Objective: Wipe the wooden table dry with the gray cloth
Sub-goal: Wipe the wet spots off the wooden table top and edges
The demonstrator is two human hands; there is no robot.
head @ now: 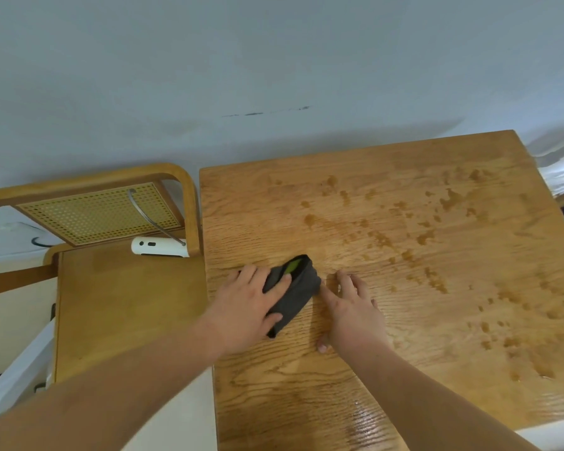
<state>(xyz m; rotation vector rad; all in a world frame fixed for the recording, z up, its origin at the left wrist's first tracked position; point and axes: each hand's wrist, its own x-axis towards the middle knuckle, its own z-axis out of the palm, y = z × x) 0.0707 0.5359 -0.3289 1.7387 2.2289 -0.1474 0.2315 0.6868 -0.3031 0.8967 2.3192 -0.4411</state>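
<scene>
Head view: gray cloth [295, 292] folded, near left edge of wooden table [355, 369]. Left hand [246, 309] flat on cloth, fingers spread, pressing rather than gripping. Right hand [352, 305] open on wood, fingertip touching cloth's right edge, holding nothing. Water droplets [450, 200] across far and right areas, wet sheen at near edge. Judgement: wiping barely begun, most of surface left.
</scene>
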